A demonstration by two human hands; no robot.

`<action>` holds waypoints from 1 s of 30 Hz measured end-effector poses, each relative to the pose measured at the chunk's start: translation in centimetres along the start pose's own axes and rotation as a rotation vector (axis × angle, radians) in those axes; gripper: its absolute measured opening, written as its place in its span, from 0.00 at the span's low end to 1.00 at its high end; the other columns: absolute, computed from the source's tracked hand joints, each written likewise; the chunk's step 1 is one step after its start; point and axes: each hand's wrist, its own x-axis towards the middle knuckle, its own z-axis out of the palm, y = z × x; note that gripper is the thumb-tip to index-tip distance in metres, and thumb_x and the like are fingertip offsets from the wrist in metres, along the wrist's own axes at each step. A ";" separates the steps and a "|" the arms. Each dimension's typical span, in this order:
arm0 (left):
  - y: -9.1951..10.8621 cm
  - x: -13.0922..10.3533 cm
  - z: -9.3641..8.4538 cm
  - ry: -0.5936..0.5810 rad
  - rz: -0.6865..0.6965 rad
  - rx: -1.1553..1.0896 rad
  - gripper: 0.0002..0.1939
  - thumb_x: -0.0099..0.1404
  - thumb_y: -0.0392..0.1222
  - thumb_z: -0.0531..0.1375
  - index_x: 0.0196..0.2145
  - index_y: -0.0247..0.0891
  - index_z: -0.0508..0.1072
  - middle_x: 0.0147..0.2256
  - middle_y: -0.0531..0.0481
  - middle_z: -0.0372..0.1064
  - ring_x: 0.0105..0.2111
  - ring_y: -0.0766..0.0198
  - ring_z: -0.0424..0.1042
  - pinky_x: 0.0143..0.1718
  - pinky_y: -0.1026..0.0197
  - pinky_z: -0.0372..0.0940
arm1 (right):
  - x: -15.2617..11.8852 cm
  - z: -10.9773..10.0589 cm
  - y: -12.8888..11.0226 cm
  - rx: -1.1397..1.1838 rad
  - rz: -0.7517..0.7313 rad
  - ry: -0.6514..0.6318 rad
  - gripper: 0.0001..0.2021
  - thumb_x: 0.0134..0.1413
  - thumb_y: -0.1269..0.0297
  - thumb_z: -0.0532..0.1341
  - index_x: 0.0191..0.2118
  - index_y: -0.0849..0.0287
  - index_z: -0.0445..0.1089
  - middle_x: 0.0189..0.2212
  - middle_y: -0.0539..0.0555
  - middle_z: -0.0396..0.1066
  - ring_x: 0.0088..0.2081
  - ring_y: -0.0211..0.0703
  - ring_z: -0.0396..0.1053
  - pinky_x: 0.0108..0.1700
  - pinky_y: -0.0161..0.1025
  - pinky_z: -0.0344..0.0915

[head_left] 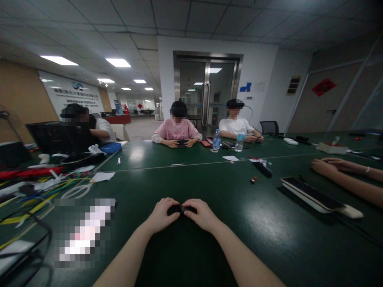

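Note:
In the middle of the green table, my left hand and my right hand meet around a small black object. Each hand has its fingers curled over one end of it, with the thumbs pressed on the near side. Only the object's dark middle shows, and its exact kind cannot be made out. Both forearms reach in from the bottom edge of the view. Left of my hands lies a flat, bright thing, blurred into blocks.
Cables and papers clutter the left side. Bottles stand across the table near two seated people. At right, a phone rests on a white block, near another person's hands. A blue tray sits far left.

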 end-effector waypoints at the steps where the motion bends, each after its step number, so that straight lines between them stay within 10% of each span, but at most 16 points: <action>1: -0.1 0.0 0.1 0.005 -0.001 0.002 0.17 0.60 0.50 0.57 0.46 0.45 0.70 0.46 0.49 0.66 0.47 0.56 0.62 0.49 0.55 0.57 | 0.0 -0.1 -0.2 -0.009 -0.003 -0.001 0.13 0.52 0.58 0.58 0.45 0.47 0.70 0.47 0.48 0.69 0.51 0.46 0.62 0.55 0.47 0.53; 30: 1.5 -0.2 -1.1 -0.051 -0.077 -0.005 0.17 0.61 0.50 0.54 0.46 0.43 0.69 0.46 0.49 0.65 0.48 0.55 0.62 0.49 0.54 0.57 | 1.1 -0.2 2.3 0.621 0.168 0.198 0.18 0.49 0.56 0.60 0.46 0.55 0.68 0.43 0.53 0.70 0.47 0.44 0.67 0.50 0.44 0.60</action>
